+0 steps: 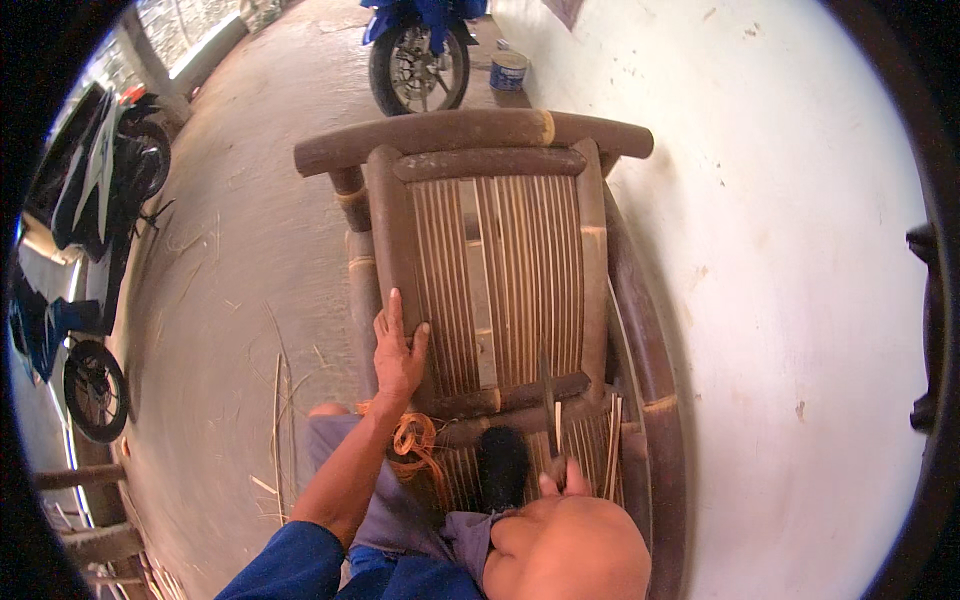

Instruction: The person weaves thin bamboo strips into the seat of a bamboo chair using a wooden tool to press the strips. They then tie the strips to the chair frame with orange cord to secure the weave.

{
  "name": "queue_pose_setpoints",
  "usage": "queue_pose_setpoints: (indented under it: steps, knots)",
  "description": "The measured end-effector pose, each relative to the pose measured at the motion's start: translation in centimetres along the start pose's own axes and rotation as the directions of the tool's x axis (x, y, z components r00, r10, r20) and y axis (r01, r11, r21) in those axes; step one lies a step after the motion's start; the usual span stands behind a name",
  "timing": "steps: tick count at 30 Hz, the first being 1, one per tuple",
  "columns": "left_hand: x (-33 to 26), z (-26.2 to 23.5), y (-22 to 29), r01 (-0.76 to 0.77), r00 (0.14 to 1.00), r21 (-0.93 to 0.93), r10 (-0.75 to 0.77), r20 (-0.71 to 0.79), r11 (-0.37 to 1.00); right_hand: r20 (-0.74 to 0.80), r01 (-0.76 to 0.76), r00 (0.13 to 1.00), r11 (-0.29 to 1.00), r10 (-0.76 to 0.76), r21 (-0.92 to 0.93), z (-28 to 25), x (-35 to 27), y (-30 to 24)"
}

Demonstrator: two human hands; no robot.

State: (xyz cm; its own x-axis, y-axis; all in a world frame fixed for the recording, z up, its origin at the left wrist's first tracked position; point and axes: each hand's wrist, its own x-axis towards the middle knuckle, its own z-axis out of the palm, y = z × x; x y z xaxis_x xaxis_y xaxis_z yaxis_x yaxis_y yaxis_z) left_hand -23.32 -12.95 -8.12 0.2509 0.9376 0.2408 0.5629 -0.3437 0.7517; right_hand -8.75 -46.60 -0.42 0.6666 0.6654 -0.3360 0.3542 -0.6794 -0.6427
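A brown bamboo chair [478, 127] with a slatted back stands before me. My left hand [400, 355] lies against the left upright of its backrest, fingers stretched out. Down by the seat, my right hand [566, 482] is closed around the lower end of what looks like a knife [547, 385], its thin dark blade pointing up toward the back slats. A pale bamboo strip [558, 428] stands beside the blade; whether the hand holds it too, I cannot tell. Between some back slats there are wider gaps. Orange twine [415, 437] lies bundled at the seat's left, near a dark fuzzy object [503, 468].
A white wall [790, 300] runs close along the chair's right side. Loose thin strips [278, 420] lie on the concrete floor [215, 330] at left. Motorbikes stand at left [95, 390] and ahead [418, 70], with a paint can [508, 72] by the wall.
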Motion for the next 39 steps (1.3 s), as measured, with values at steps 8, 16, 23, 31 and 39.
queue_pose_setpoints:
  steps: [8,16,23,31,39]
  knots:
    - [-0.3,-0.1,0.3,-0.021,0.998,-0.047,0.018,-0.061,0.999,0.479,-0.079,0.838,0.811,-0.260,0.579,1.9,16.2,-14.2]
    - [-0.5,-0.4,0.4,0.063,0.998,-0.077,-0.062,0.019,0.995,0.465,-0.164,0.863,0.761,-0.196,0.627,1.1,20.8,-18.8]
    - [-0.7,-0.4,0.6,0.088,0.996,-0.117,-0.084,0.040,0.989,0.454,-0.204,0.862,0.664,-0.228,0.720,1.6,22.1,-19.8]
    - [-0.4,-0.5,0.5,0.073,0.997,-0.104,-0.069,0.041,0.992,0.468,-0.239,0.854,0.627,-0.228,0.742,1.0,22.4,-19.3]
    - [-0.5,0.0,0.0,-0.045,0.997,-0.085,0.039,-0.071,0.995,0.493,-0.204,0.813,0.643,-0.309,0.738,2.0,14.5,-17.1]
